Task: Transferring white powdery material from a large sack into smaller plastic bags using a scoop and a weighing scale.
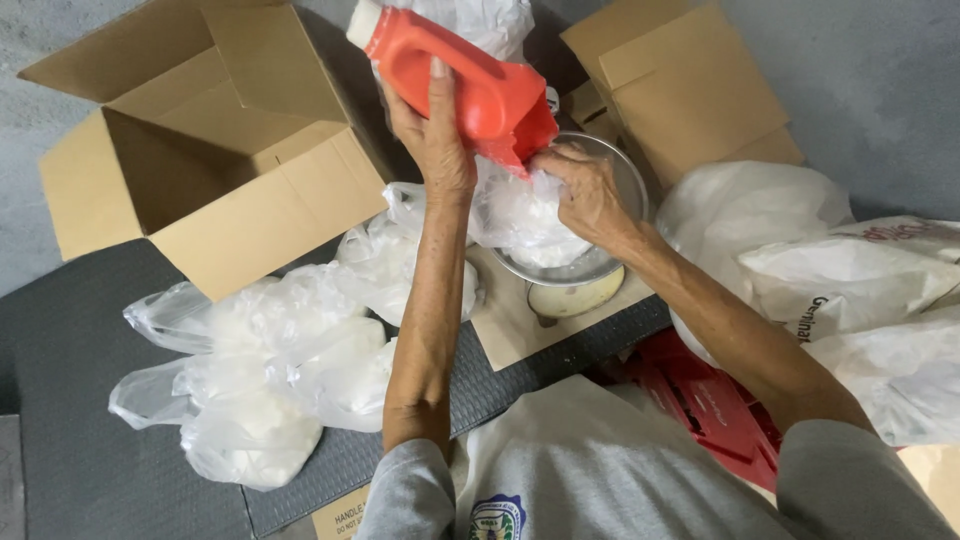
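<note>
Grey sleeves [600, 480] are sitting closest. I am tipping the red jug [470, 85] with my left hand [435, 140] wrapped around it, while my right hand [585, 190] is pinching the thin bag [515, 215] open over the metal bowl [610, 255]. If that pinch is slipping, white powder could be spilling.

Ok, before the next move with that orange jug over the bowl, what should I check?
1. Left hand holding the orange jug: ok, fingers wrapped on its side.
2. Jug tipped, cut end down over the bag: ok.
3. Right hand at the bag's mouth under the jug: ok, touching both.
4. Bag seated in the metal bowl: ok, bowl rim shows around it.
5. Anything left inside the jug: cannot tell, its wall is opaque.
6. Filled bags lying clear of the bowl: ok, they lie apart from it beside the open box.
</note>
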